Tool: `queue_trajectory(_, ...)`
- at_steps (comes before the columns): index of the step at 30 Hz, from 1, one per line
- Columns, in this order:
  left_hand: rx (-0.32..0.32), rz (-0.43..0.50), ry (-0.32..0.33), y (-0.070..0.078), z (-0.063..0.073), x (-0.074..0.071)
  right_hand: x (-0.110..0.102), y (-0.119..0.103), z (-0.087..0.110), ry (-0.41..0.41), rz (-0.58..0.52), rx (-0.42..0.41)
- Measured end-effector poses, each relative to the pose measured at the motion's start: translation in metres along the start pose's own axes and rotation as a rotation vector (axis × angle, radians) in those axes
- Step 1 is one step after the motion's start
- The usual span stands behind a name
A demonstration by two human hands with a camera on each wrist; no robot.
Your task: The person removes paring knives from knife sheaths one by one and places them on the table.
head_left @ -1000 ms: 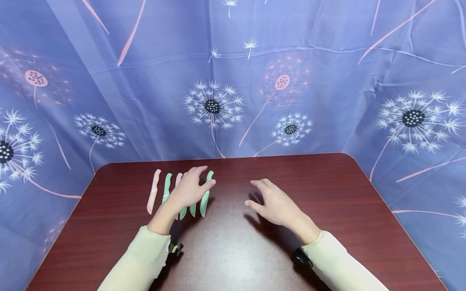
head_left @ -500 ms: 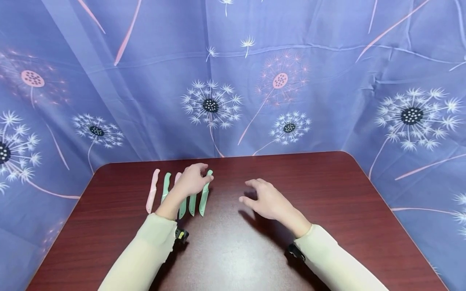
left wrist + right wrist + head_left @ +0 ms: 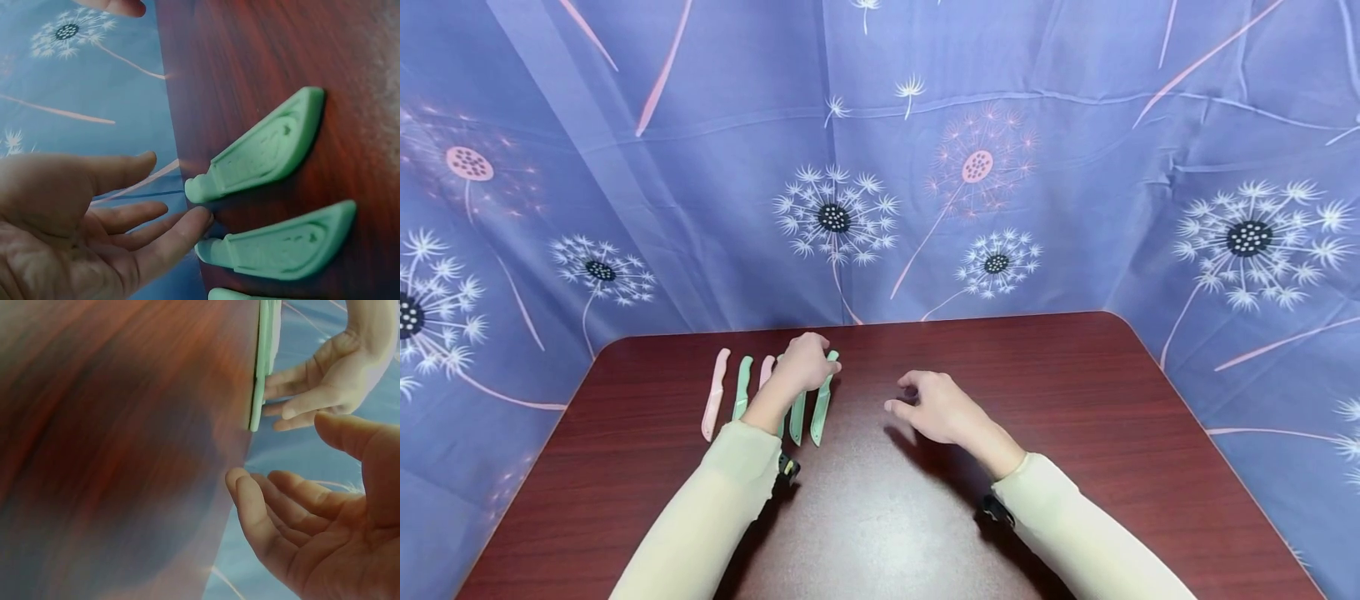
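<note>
Several sheathed knives lie side by side on the table's left half. My left hand [image 3: 805,362] is over the handle end of the row's right part, thumb beside the handle of the rightmost green knife [image 3: 822,408]. In the left wrist view its thumb and fingers stand apart, near the handles of that knife [image 3: 269,147] and the neighbouring green knife [image 3: 281,244]; contact is unclear. My right hand [image 3: 942,407] hovers right of the row, fingers loosely bent, holding nothing. Part of another green knife hides under my left arm.
Further left lie a pink knife [image 3: 715,396], a green knife [image 3: 742,387] and a partly covered pink knife [image 3: 766,369]. The dark red wooden table [image 3: 1037,375] meets a blue dandelion-print cloth [image 3: 887,125] at the back and sides.
My left hand has shifted right and its fingers have lowered toward the rightmost green knives. My right hand has drifted left. The knives have not visibly moved.
</note>
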State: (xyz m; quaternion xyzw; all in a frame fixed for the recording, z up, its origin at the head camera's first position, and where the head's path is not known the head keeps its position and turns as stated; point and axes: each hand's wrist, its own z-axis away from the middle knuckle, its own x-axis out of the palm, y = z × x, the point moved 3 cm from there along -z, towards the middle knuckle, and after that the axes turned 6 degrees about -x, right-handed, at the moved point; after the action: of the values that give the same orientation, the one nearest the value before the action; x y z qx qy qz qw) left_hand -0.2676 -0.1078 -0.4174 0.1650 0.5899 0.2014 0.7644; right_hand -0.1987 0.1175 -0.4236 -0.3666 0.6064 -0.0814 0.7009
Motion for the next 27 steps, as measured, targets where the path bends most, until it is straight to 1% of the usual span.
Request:
queue_trajectory(5,-0.03,-0.046,0.01,0.005,-0.009,0.004,0.001,-0.005,-0.003,-0.02,-0.022,0.019)
queue_trajectory(9,-0.079,-0.072,0.025,0.006,-0.015,0.007,0.004,-0.006,-0.008,-0.032,-0.043,0.009)
queue_trajectory(14,-0.113,-0.089,0.046,0.006,-0.022,0.012,0.009,-0.009,-0.012,-0.049,-0.03,-0.004)
queue_trajectory(19,-0.149,-0.057,0.017,0.005,-0.025,0.016,0.012,-0.012,-0.013,-0.071,-0.012,-0.008)
queue_trajectory(25,-0.182,-0.013,-0.036,0.005,-0.03,0.018,0.014,-0.013,-0.015,-0.076,-0.009,-0.015)
queue_trajectory(26,-0.163,-0.01,-0.032,-0.003,-0.042,0.025,0.014,-0.013,-0.015,-0.079,-0.01,-0.016)
queue_trajectory(27,-0.164,-0.007,-0.037,-0.003,-0.042,0.026,0.014,-0.014,-0.016,-0.08,-0.012,-0.017)
